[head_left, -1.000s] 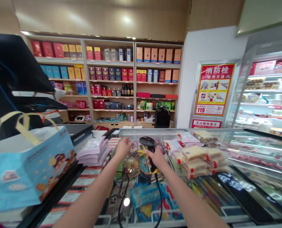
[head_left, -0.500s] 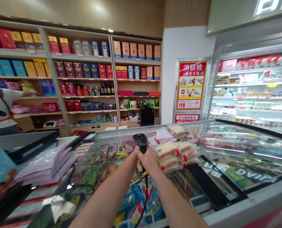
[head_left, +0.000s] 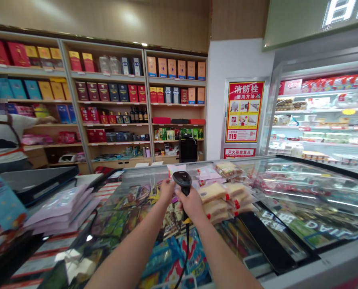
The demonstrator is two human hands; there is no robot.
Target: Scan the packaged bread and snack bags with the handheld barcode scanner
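My right hand [head_left: 192, 204] is shut around the grip of a black corded barcode scanner [head_left: 182, 180], whose head points up and away from me. My left hand [head_left: 167, 191] is just beside it and pinches a small pink-and-white packet [head_left: 176, 170], partly hidden behind the scanner. The scanner's black cable [head_left: 185, 249] hangs down over the glass. Plastic-wrapped sandwich packs [head_left: 218, 200] are piled to the right of my right hand. Both hands are above a glass-topped freezer [head_left: 155, 167] full of colourful packets.
Lilac packets [head_left: 63, 210] lie stacked on the counter at left, by a dark flat screen [head_left: 37, 184] and a blue paper bag [head_left: 1, 212]. A person in a white shirt [head_left: 4, 138] reaches toward wooden shelves of boxed goods [head_left: 106, 92]. A chilled display case [head_left: 317, 116] stands at right.
Over the last second the view has swung left, bringing the person at the shelves into sight. My left hand now shows a small packet above it, and the scanner stays in my right hand.
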